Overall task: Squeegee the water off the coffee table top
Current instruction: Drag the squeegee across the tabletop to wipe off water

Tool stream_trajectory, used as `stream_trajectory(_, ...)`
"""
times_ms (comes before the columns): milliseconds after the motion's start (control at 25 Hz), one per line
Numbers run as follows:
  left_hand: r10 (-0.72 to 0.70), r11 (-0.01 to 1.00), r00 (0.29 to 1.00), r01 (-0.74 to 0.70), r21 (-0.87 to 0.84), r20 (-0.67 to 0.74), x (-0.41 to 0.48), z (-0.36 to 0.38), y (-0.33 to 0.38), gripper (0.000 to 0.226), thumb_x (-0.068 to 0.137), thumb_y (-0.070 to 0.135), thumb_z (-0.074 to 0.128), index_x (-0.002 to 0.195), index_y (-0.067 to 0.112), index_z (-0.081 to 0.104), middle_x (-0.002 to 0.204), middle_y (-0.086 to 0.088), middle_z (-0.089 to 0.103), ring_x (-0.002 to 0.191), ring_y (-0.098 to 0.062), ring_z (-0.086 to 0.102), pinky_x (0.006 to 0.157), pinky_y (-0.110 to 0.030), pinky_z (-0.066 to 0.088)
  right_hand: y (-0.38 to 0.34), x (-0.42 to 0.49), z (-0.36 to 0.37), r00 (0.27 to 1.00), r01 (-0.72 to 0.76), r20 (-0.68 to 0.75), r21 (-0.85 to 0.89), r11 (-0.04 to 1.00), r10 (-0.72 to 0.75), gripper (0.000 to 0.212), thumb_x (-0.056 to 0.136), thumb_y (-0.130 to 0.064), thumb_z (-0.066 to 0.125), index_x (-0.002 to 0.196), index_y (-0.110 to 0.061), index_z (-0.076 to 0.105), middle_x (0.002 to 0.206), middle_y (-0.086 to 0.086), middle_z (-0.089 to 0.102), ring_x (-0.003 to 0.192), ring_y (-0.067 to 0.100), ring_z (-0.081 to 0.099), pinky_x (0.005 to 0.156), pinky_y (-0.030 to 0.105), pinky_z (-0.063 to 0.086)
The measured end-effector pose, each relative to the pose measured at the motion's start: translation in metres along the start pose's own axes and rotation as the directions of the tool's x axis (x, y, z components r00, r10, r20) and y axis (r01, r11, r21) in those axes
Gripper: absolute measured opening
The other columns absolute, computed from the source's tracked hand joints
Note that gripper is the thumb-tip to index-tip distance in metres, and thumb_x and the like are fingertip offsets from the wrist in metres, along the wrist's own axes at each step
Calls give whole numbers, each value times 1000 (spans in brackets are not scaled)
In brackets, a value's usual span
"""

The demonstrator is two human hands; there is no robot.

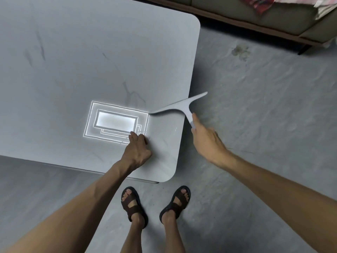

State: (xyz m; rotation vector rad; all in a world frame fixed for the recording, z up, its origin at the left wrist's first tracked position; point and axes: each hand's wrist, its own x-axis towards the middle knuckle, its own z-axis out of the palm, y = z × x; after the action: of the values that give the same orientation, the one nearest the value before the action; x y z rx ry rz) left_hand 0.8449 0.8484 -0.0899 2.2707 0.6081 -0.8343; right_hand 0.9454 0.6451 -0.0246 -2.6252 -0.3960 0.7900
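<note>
The grey coffee table top (pixel 91 61) fills the upper left, its right edge running down to a rounded near corner. My right hand (pixel 207 141) is closed around the handle of a pale grey squeegee (pixel 179 107). The blade crosses the table's right edge, its left end over the top and its right end out over the floor. My left hand (pixel 137 149) rests on the table near the front right corner, fingers curled and pressing down. A bright ceiling-light reflection (pixel 116 123) shines on the surface just beyond my left hand.
A grey concrete floor (pixel 255 106) surrounds the table. A sofa (pixel 273 17) with crumpled cloth on it stands at the upper right. My two feet in dark sandals (pixel 155 205) stand just below the table's near corner.
</note>
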Motion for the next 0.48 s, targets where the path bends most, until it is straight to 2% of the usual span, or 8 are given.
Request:
stream_trajectory(80, 62, 996, 997, -65, -56, -51, -10, -3, -6, 28, 74, -1, 53, 96, 11, 40, 117, -17, 43, 95, -36, 53, 57, -29, 35, 10, -44, 12, 998, 36, 51, -61, 997, -33, 59, 99, -13, 46, 151, -22, 19, 57, -2, 44, 52, 22, 52, 51, 32, 36)
stream_trajectory(160, 102, 993, 994, -105, -62, -43, -22, -2, -14, 29, 73, -1, 53, 95, 13, 40, 102, -9, 47, 72, -20, 46, 52, -24, 27, 20, -74, 21, 994, 39, 104, -112, 993, -27, 58, 99, -16, 46, 151, -23, 20, 55, -1, 44, 48, 17, 47, 49, 33, 38)
stream_trajectory(200, 112, 992, 993, -113, -60, -31, -29, 0, -18, 29, 73, -1, 52, 97, 12, 42, 99, -8, 51, 70, -18, 45, 53, -24, 28, 26, -86, 22, 992, 31, 128, -119, 992, -16, 57, 100, -17, 44, 151, -25, 20, 59, 2, 49, 52, 20, 51, 51, 35, 42)
stream_trajectory(280, 114, 992, 993, -115, -59, -13, -44, 4, -23, 31, 74, 0, 50, 102, 13, 44, 99, -8, 57, 76, -23, 50, 59, -29, 37, 39, -103, 18, 988, 18, 154, -134, 991, 2, 54, 101, -20, 41, 151, -28, 23, 67, 4, 54, 60, 23, 54, 58, 36, 45)
stream_trajectory(400, 139, 990, 990, -139, -28, -5, -59, 4, -34, 35, 74, 0, 49, 107, 13, 45, 101, -13, 62, 84, -32, 56, 73, -39, 47, 54, -118, 0, 983, -61, 162, -155, 986, 86, 47, 101, -27, 39, 146, -35, 34, 78, 7, 62, 70, 25, 59, 62, 33, 44)
stream_trajectory(480, 137, 990, 990, -138, -27, -38, -63, 2, -43, 33, 76, 1, 50, 106, 14, 45, 101, -14, 64, 88, -34, 59, 77, -44, 50, 55, -120, -13, 985, -80, 141, -167, 983, 104, 44, 100, -32, 40, 143, -40, 39, 80, 4, 61, 70, 23, 57, 62, 31, 42)
